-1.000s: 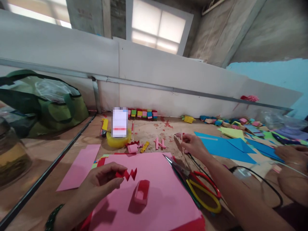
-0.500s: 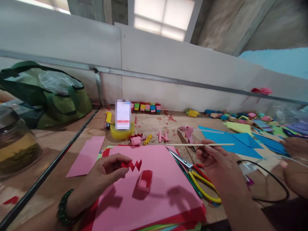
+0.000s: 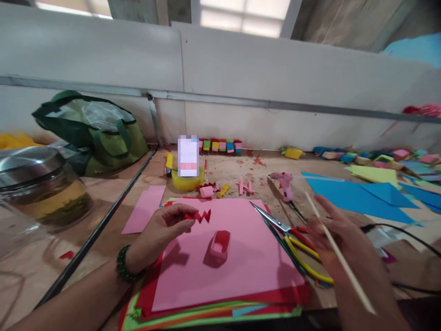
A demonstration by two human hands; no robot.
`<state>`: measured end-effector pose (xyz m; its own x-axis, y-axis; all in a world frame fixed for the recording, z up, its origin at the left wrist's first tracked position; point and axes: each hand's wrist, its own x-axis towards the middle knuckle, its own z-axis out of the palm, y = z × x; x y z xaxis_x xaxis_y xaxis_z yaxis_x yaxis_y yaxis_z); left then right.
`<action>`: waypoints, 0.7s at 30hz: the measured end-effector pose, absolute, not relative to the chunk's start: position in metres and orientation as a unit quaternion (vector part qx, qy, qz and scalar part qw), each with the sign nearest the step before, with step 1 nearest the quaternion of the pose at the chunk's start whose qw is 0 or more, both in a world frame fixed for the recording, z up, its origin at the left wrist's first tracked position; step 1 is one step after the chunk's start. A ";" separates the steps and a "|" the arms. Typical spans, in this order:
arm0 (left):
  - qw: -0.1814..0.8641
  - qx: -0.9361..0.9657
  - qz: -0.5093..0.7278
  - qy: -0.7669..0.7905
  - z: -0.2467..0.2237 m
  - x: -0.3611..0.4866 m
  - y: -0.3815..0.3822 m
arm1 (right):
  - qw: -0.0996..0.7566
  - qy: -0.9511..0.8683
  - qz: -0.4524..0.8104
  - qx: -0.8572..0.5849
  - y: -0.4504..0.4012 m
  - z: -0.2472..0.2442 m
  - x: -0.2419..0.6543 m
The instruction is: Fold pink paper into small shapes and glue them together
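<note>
A zigzag-cut strip of red paper (image 3: 204, 216) is pinched in my left hand (image 3: 163, 232), over the left part of a pink paper sheet (image 3: 193, 285). On that sheet, just right of the strip, sits a small pink paper box (image 3: 220, 250) with a red inside. My right hand (image 3: 351, 250) holds a thin wooden stick (image 3: 344, 264), which slants down to the right across it; the hand is slightly blurred. Scissors with red and yellow handles (image 3: 285, 228) lie between the sheet and my right hand, blades pointing away from me.
Behind the sheet are small pink and yellow paper pieces, a yellow tape roll (image 3: 182, 181) with a phone (image 3: 188, 156) above it, and a pink glue gun (image 3: 285, 184). Blue paper (image 3: 354, 195) lies right. A glass jar (image 3: 51, 184) and green bag (image 3: 113, 149) stand left.
The stick has swung from nearly level to a steep slant as my right hand turned. My left hand still holds the red strip. The view has shifted, and another person's hand at right has left it.
</note>
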<state>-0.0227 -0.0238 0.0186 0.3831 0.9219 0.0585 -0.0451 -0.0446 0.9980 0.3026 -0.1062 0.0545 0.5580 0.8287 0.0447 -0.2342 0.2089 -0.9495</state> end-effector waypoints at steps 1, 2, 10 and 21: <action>0.582 0.597 0.409 0.370 0.019 -0.022 -0.025 | 0.720 -0.282 0.387 -0.503 -0.110 0.055 0.306; 0.581 0.603 0.404 0.369 0.020 -0.020 -0.026 | 0.716 -0.269 0.414 -0.494 -0.113 0.055 0.308; 0.417 0.769 0.360 0.325 0.032 -0.005 -0.037 | 0.705 -0.355 0.429 -0.439 -0.132 0.057 0.289; 0.260 0.912 0.184 0.258 0.058 0.002 -0.031 | 0.598 -0.541 0.274 -0.524 -0.120 0.055 0.218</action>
<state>0.0017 -0.0305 0.0584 0.7986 0.5671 0.2015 0.3752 -0.7310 0.5700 0.2179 -0.1201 0.0552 0.2654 0.8946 0.3596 0.2387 0.3004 -0.9234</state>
